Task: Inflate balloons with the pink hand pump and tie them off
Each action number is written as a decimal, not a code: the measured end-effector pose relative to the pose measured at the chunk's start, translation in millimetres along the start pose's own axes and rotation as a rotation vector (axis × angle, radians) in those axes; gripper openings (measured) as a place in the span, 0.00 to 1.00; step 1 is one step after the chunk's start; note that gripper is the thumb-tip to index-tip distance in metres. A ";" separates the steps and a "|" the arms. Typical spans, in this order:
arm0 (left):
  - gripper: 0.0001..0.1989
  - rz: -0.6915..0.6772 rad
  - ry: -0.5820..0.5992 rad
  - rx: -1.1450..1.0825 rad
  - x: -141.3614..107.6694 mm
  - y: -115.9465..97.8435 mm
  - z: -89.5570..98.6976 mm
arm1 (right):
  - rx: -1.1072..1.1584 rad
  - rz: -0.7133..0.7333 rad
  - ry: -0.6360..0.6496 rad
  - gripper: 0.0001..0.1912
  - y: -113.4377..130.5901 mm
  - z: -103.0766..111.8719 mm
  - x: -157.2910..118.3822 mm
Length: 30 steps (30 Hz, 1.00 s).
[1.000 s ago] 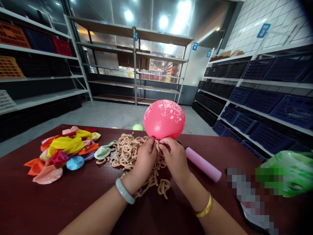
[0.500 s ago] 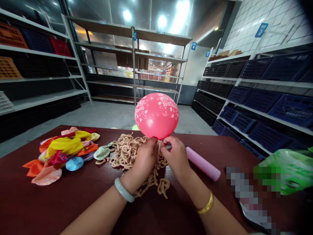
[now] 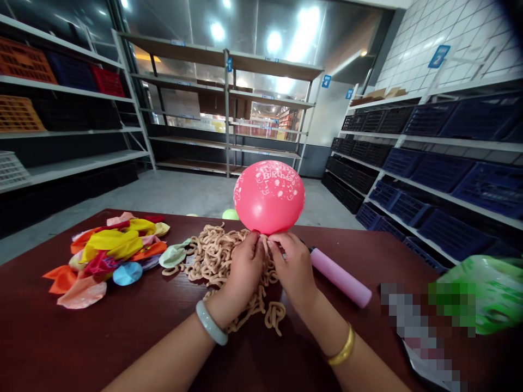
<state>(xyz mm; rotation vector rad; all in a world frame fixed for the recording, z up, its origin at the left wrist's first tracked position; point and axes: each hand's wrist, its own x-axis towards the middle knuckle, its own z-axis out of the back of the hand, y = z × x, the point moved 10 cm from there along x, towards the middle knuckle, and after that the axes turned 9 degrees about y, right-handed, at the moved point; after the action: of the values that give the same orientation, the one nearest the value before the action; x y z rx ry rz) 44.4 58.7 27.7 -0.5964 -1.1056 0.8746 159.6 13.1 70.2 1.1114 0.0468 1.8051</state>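
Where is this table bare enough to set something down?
The maroon table is bare at front left, between colourful limp balloons and the left forearm, and between the pink cylinder and right edge. Crowded: centre, piled beige cords beside left hand and right hand.

Left hand [image 3: 247, 264] and right hand [image 3: 293, 265] largely hide the neck of a pink birthday balloon [image 3: 269, 197]; pixelation masks a flat object [image 3: 423, 362]; the frame crops a green plastic bag [image 3: 492, 291].

White glare spots the shiny back panels [image 3: 241, 19]; right corners are dark.
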 end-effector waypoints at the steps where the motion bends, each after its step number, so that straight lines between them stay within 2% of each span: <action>1: 0.08 -0.002 0.002 0.010 -0.4 -0.7 -0.2 | 0.034 -0.019 0.002 0.08 -2.9 0.3 0.6; 7: 0.09 -0.014 0.053 0.063 -2.5 -5.1 -5.2 | 0.259 -0.140 0.027 0.06 -23.2 -1.4 1.9; 12: 0.10 -0.032 0.076 0.081 -3.2 -6.3 -6.5 | 0.258 -0.155 0.016 0.06 -27.7 -1.1 1.7; 16: 0.08 -0.023 0.054 0.087 -2.5 -5.3 -4.4 | 0.129 -0.117 0.039 0.05 -19.8 -2.5 2.3; 22: 0.08 0.000 0.053 -0.074 -3.7 -5.6 -10.1 | -0.279 -0.039 -0.066 0.03 2.0 9.1 -3.1; 27: 0.07 0.011 0.017 -0.187 -5.1 4.5 -6.5 | -0.248 0.108 -0.010 0.08 16.2 1.7 -4.0; 30: 0.07 -0.007 0.002 -0.195 -6.3 6.0 -3.6 | -0.171 0.116 0.011 0.11 14.6 1.4 -2.2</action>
<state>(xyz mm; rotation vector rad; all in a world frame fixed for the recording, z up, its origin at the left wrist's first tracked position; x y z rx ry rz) 44.8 56.7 18.5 -0.7537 -1.1986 0.7651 150.5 3.3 76.5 1.0001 -0.1660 1.8802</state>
